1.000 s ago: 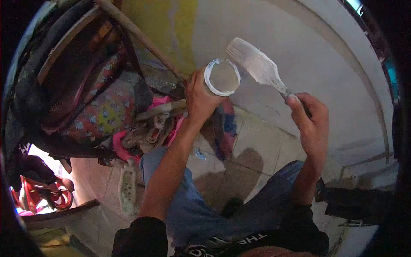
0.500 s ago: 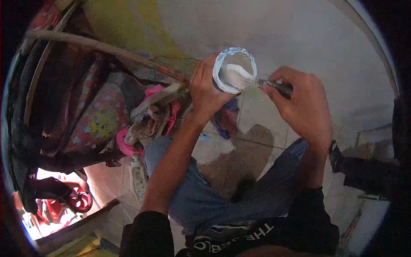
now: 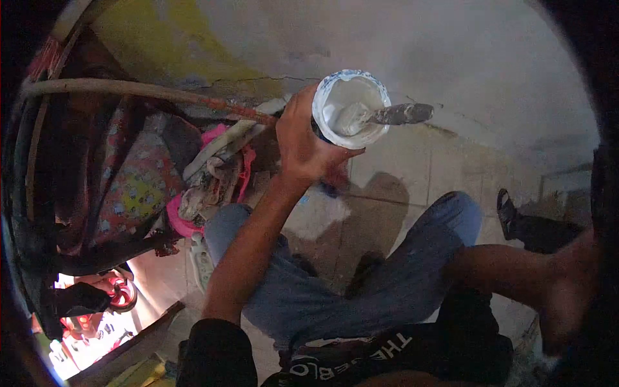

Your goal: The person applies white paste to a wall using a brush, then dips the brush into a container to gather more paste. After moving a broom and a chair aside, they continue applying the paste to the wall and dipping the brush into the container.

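Snugly held, tub [image 3: 364,138] in left hand [image 3: 299,140]

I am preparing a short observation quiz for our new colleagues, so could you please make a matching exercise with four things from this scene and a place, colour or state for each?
Column one
1. Tub
2. Brush
3. Right hand
4. Jeans

Column two
A. Toward the right edge of the view, away from the tub and the brush
B. Blue, covering the bent legs
C. Held up in the left hand, its open top in view
D. One end inside the tub, its dark handle sticking out past the rim

Right pairs: 1-C; 2-D; 3-A; 4-B
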Demonstrator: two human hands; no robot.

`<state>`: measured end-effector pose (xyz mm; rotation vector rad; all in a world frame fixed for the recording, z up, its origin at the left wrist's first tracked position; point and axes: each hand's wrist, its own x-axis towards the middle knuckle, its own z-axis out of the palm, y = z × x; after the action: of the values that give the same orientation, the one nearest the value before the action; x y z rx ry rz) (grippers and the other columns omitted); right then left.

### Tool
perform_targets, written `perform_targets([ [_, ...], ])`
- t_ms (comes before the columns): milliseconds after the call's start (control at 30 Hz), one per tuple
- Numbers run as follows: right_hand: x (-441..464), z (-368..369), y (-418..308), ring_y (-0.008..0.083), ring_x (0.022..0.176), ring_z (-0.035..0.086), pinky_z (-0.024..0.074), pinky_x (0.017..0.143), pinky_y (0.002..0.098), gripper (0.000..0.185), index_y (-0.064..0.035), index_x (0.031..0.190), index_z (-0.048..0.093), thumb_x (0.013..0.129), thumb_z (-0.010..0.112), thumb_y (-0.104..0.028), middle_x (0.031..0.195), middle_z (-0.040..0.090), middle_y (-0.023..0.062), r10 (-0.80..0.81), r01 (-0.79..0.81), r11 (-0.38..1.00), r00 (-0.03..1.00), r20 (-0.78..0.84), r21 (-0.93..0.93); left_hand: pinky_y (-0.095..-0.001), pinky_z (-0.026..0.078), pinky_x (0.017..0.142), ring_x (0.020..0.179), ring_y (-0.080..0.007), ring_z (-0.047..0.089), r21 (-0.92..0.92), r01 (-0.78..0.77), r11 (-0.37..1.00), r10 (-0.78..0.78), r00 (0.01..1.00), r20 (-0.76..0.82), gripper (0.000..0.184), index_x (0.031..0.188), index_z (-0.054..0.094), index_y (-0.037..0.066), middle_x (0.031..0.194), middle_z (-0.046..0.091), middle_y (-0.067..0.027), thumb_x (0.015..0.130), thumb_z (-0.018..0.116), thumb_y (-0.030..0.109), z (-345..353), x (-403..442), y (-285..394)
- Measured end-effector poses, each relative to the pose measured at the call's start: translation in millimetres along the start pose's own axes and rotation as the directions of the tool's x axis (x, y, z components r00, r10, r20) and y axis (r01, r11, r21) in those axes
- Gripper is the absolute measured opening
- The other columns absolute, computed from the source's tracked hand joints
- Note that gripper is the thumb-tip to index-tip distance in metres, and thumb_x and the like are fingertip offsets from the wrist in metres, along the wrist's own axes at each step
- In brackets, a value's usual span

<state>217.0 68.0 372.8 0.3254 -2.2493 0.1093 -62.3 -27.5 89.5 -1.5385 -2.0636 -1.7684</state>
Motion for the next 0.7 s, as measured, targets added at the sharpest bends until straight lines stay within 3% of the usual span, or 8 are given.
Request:
perform_targets([
  [133, 0.7, -0.8, -17.1, 0.0316, 0.123, 0.051, 0.0347, 0.108, 0.0430, 0.056, 0.0054, 0.131, 0.050, 0.094, 0.051, -0.037, 0.131, 0.054, 0.0220, -0.081, 0.087, 0.994, 0.992, -0.094, 0.065, -0.0420, 0.050, 0.089, 0.102, -0.0301, 0.063, -0.011, -0.084, 0.996, 0.084, 0.996, -0.024, 0.088, 0.121, 0.056, 0.001, 0.112, 0.063, -0.0167, 0.049, 0.095, 0.032, 0.5, 0.9, -3.4],
  [233, -9.2, 4.1, -18.1, 0.0318, 0.123, 0.051, 0.0352, 0.107, 0.0437, 0.057, 0.0049, 0.131, 0.050, 0.094, 0.051, -0.038, 0.131, 0.054, 0.0219, -0.069, 0.081, 0.994, 0.987, -0.147, 0.079, -0.0419, 0.050, 0.089, 0.100, -0.0304, 0.064, -0.058, -0.067, 0.996, 0.064, 0.997, -0.044, 0.087, 0.120, 0.056, 0.001, 0.110, 0.064, -0.0167, 0.049, 0.095, 0.032, 0.9, -2.9, 1.7],
  [367, -20.0, 5.9, 0.3, 0.0322, 0.123, 0.051, 0.0360, 0.107, 0.0447, 0.058, 0.0043, 0.132, 0.050, 0.094, 0.051, -0.039, 0.132, 0.053, 0.0217, -0.053, 0.069, 0.993, 0.986, -0.158, 0.100, -0.0421, 0.050, 0.089, 0.099, -0.0300, 0.065, 0.052, -0.161, 0.986, 0.166, 0.979, -0.115, 0.086, 0.121, 0.056, 0.001, 0.108, 0.065, -0.0162, 0.049, 0.095, 0.032, -5.3, -2.9, 1.7],
  [467, -41.1, 21.7, 1.8, 0.0324, 0.123, 0.051, 0.0365, 0.106, 0.0454, 0.058, 0.0038, 0.132, 0.050, 0.094, 0.051, -0.040, 0.132, 0.053, 0.0216, -0.040, 0.044, 0.999, 0.987, -0.155, 0.023, -0.0405, 0.048, 0.095, 0.108, -0.0260, 0.063, 0.011, 0.020, 1.000, -0.021, 0.998, 0.064, 0.084, 0.122, 0.056, 0.002, 0.114, 0.065, -0.0152, 0.054, 0.094, 0.031, -21.4, 4.2, 0.4],
  [600, -46.3, 57.8, 20.9, 0.0328, 0.122, 0.051, 0.0372, 0.106, 0.0464, 0.059, 0.0032, 0.132, 0.049, 0.094, 0.051, -0.042, 0.133, 0.052, 0.0215, 0.044, -0.050, 0.998, 0.980, -0.192, -0.028, -0.0406, 0.047, 0.098, 0.108, -0.0262, 0.063, 0.015, 0.162, 0.987, -0.163, 0.978, 0.132, 0.084, 0.123, 0.055, 0.001, 0.116, 0.065, -0.0149, 0.054, 0.094, 0.030, -34.7, 9.2, -16.0],
  [667, -40.6, 79.9, 28.8, 0.0329, 0.122, 0.052, 0.0376, 0.105, 0.0469, 0.059, 0.0029, 0.132, 0.049, 0.094, 0.051, -0.042, 0.133, 0.052, 0.0214, 0.058, -0.074, 0.995, 0.971, -0.233, -0.060, -0.0401, 0.048, 0.097, 0.109, -0.0251, 0.062, 0.073, 0.015, 0.997, -0.028, 0.982, 0.185, 0.082, 0.124, 0.054, 0.001, 0.115, 0.065, -0.0144, 0.056, 0.093, 0.028, -49.5, 30.3, -19.5],
  [700, -39.4, 85.7, 28.8, 0.0330, 0.122, 0.052, 0.0378, 0.105, 0.0471, 0.060, 0.0027, 0.133, 0.049, 0.094, 0.051, -0.043, 0.134, 0.052, 0.0213, 0.069, -0.088, 0.994, 0.969, -0.239, -0.070, -0.0399, 0.049, 0.094, 0.104, -0.0255, 0.064, -0.020, 0.059, 0.998, -0.053, 0.975, 0.218, 0.080, 0.121, 0.058, 0.001, 0.113, 0.066, -0.0152, 0.056, 0.093, 0.033, -48.4, 32.7, -23.7],
])
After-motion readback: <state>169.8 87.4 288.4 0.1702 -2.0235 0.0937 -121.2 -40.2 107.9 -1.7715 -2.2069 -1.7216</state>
